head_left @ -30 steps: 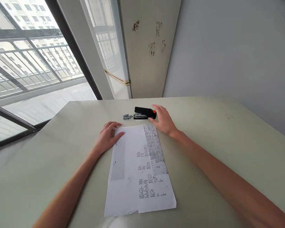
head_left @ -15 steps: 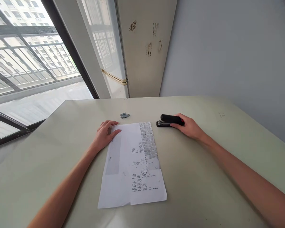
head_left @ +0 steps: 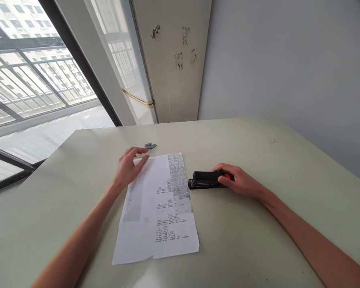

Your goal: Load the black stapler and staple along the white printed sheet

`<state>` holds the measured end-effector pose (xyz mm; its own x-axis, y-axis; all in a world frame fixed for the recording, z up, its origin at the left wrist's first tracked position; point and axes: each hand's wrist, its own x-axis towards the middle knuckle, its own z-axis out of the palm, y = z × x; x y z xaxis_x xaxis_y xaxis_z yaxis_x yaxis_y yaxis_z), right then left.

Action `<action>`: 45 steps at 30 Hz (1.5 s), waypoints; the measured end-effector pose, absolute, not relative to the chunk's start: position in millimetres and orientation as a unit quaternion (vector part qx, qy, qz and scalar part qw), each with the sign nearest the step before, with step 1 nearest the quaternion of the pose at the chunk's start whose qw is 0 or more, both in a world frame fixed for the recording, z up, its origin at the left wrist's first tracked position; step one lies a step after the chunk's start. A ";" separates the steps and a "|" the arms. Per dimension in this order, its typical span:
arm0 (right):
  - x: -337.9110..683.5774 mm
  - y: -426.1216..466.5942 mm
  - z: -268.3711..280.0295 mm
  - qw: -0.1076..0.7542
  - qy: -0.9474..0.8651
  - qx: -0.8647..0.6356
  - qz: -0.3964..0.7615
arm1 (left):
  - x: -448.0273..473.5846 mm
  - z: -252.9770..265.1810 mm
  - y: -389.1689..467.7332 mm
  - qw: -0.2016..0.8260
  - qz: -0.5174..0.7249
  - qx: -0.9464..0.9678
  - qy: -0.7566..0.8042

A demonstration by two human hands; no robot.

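A black stapler (head_left: 207, 179) with a red mark lies on the table just right of the paper, its front end facing the sheet's row-covered edge. My right hand (head_left: 235, 180) is wrapped around its rear half. The printed paper (head_left: 150, 236) lies flat, with rows of staples (head_left: 177, 176) down its upper right edge. At the sheet's upper left corner is my left hand (head_left: 130, 166), thumb over the paper and fingers spread. Its fingertips come close to a small pile of loose staple strips (head_left: 150, 146) beyond the paper; I cannot tell whether they touch.
The pale table (head_left: 246, 240) reaches to a grey wall (head_left: 273, 60) on the right. Behind its far edge stands a fridge (head_left: 174, 88) with rusty patches. A window (head_left: 33, 80) with a railing outside is at the left.
The stapler, in my right hand, has moved nearer to me along the paper's right edge. My left fingers have shifted slightly toward the loose staples. The whole view has turned a little right.
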<state>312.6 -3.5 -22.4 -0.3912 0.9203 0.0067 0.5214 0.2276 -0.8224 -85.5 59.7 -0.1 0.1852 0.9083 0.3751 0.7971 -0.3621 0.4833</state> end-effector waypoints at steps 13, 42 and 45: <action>312.6 -2.9 -34.1 0.317 -0.730 -0.526 0.299 | 9.6 9.3 -0.6 0.185 0.243 0.873 0.381; 338.9 6.8 -7.8 0.200 -0.714 -0.449 0.499 | -59.0 -17.9 117.7 0.005 0.254 0.758 0.601; 339.2 7.1 -8.1 0.197 -0.715 -0.448 0.500 | -63.9 -18.8 127.0 -0.009 0.253 0.757 0.603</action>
<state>339.2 7.1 -8.1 -0.5204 0.8377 -0.1656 0.4431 0.0992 -0.8910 -63.9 127.0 -18.8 0.1449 0.9077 0.3938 0.9170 -0.2727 0.2911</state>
